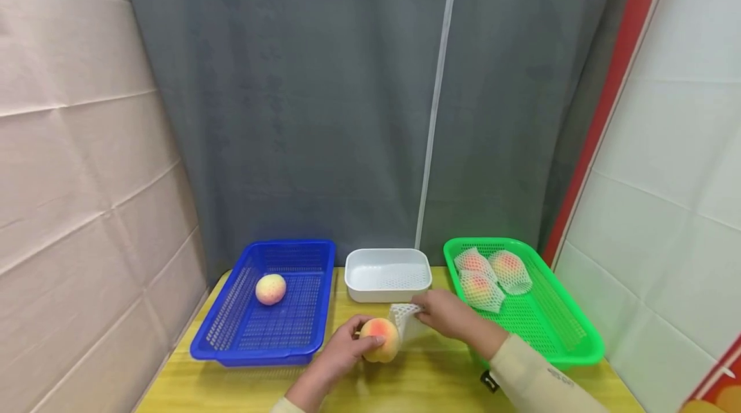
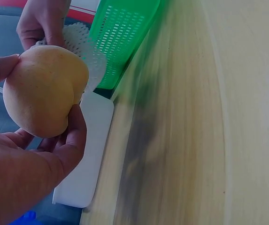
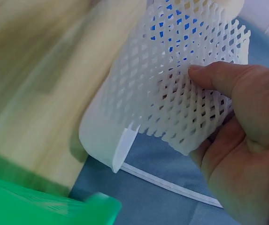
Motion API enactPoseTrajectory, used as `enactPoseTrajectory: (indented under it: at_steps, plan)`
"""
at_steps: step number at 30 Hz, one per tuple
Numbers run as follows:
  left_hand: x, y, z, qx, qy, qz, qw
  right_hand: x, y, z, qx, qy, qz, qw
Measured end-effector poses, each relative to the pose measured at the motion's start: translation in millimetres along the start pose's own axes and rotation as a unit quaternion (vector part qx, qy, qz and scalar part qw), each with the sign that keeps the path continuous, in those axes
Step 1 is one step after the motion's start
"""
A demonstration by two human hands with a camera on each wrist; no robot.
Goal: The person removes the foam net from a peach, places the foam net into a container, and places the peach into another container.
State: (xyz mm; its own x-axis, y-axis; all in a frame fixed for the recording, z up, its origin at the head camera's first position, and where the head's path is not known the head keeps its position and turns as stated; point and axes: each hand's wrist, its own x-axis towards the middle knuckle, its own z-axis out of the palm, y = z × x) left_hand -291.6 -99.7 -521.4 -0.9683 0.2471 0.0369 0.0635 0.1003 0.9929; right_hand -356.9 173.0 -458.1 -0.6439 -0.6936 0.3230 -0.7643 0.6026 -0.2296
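In the head view a yellow and red peach is held by my left hand, with the thumb across its front. The left wrist view shows the fingers spread round the same peach. My right hand pinches a white foam fruit net just right of the peach. From the right wrist the foam net hangs as a flattened sleeve between thumb and fingers, one end right at the peach.
At the left a blue basket holds one bare peach. A white bin stands behind my hands. To the right, a green basket contains several netted peaches. All stand on a wooden table before a grey curtain.
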Motion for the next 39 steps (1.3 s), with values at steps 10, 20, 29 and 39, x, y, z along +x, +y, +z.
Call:
enactPoseTrajectory:
  at_steps: [10,20,29,39]
  plan:
    - [2.4,3.5,-0.2,0.005,0.000,-0.003,1.0000,30.0,20.3,-17.2,-0.006,0.028,0.050,0.9983]
    - [-0.4,0.3,2.7,-0.001,-0.002,-0.004,1.0000,49.5,34.3,-15.2,-0.038,0.051,0.065,0.9959]
    - [-0.1,0.0,3.2,0.003,-0.001,-0.006,1.0000,74.6,48.9,-2.2,-0.140,0.073,0.073,0.9848]
    - [0.7,5.0,4.4,-0.002,-0.001,-0.008,1.0000,96.9,59.8,3.5,-0.165,0.071,0.065,0.9815]
